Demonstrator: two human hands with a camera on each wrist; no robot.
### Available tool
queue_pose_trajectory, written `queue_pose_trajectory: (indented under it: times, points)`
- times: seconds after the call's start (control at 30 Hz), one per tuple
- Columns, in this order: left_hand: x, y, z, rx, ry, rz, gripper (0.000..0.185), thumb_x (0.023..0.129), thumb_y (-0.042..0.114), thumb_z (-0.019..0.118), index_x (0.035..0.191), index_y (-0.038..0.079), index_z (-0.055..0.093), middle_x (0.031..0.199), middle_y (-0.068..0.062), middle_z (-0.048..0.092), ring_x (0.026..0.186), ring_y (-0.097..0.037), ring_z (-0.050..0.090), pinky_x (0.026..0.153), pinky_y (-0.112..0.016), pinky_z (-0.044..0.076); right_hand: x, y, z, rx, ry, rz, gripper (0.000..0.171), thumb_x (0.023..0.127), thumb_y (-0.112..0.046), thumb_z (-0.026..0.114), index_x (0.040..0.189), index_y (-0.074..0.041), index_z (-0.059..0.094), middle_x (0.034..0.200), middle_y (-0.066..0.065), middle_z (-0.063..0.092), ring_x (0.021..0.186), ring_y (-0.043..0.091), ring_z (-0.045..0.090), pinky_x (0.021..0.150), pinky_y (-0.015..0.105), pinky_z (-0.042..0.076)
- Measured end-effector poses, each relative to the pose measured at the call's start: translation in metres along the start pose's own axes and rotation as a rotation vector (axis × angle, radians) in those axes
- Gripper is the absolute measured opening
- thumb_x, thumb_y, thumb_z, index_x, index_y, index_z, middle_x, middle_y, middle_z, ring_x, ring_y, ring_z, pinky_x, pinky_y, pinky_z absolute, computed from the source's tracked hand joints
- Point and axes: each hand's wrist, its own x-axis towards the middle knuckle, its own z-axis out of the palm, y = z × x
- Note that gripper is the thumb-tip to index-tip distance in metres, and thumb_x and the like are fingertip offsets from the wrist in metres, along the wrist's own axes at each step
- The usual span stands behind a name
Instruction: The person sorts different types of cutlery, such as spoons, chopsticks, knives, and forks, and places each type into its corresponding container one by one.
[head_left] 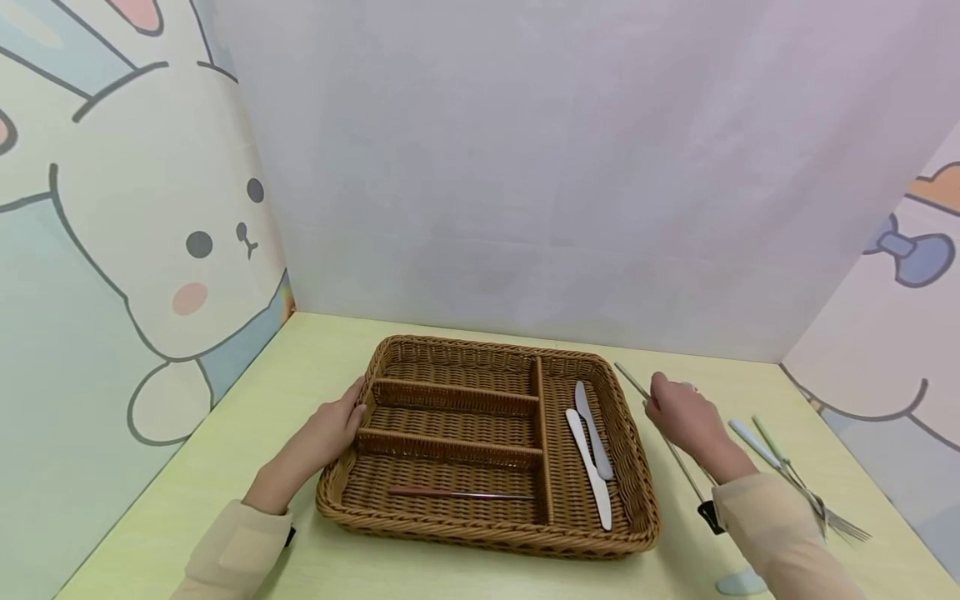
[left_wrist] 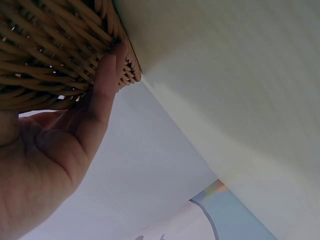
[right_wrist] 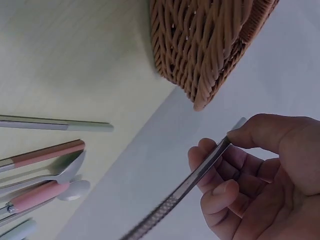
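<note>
My left hand (head_left: 330,432) grips the left rim of a brown wicker basket (head_left: 450,440). In the left wrist view, fingers (left_wrist: 102,92) lie against the basket's outer wall (left_wrist: 50,55). Right of the basket and raised off the table, my right hand (head_left: 686,417) pinches a slim metal chopstick (right_wrist: 172,199) between thumb and fingers. That chopstick has a textured section towards its lower end. Inside the basket, two table knives (head_left: 590,467) lie in the right compartment. One chopstick with a reddish-brown handle (head_left: 420,492) lies in the front left compartment.
Forks (head_left: 847,527) and other cutlery with coloured handles (head_left: 772,440) lie on the table at the right, partly behind my right sleeve. Several spoons and handles, including a pink handle (right_wrist: 37,197), show in the right wrist view. A pale wall (head_left: 555,192) stands behind the table.
</note>
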Motion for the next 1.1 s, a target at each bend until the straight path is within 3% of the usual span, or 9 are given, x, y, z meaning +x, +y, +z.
queue_pose_trajectory:
  times: [0.27,0.7,1.1]
  points:
    - [0.000,-0.002,0.000,-0.003,-0.004,-0.003,0.051,0.098,0.011,0.038,0.141,-0.011,0.020,0.049,-0.001,0.039,0.038,-0.010,0.030,0.042,-0.026,0.031,0.005,-0.024,-0.005,-0.074,0.047,-0.089,0.023,0.088,-0.003,0.043,0.068,-0.009,0.034,0.054,0.001,0.035,0.045,0.013,0.027,0.043,0.026,0.020]
    - [0.002,-0.002,0.002,0.000,0.001,-0.009,0.051,0.099,0.011,0.038,0.141,-0.010,0.020,0.049,-0.002,0.040,0.038,-0.010,0.031,0.042,-0.026,0.032,0.009,-0.070,-0.007,-0.118,-0.025,-0.120,0.010,0.092,-0.003,0.046,0.082,-0.001,0.045,0.059,0.005,0.041,0.043,0.015,0.039,0.036,0.024,0.028]
    - [0.001,-0.003,0.003,-0.004,0.000,-0.014,0.051,0.099,0.012,0.038,0.142,-0.010,0.019,0.050,-0.002,0.040,0.039,-0.011,0.030,0.042,-0.026,0.032,0.011,-0.109,0.004,-0.257,0.025,-0.288,0.010,0.088,-0.006,0.057,0.084,-0.005,0.048,0.063,0.002,0.044,0.046,0.011,0.037,0.037,0.022,0.029]
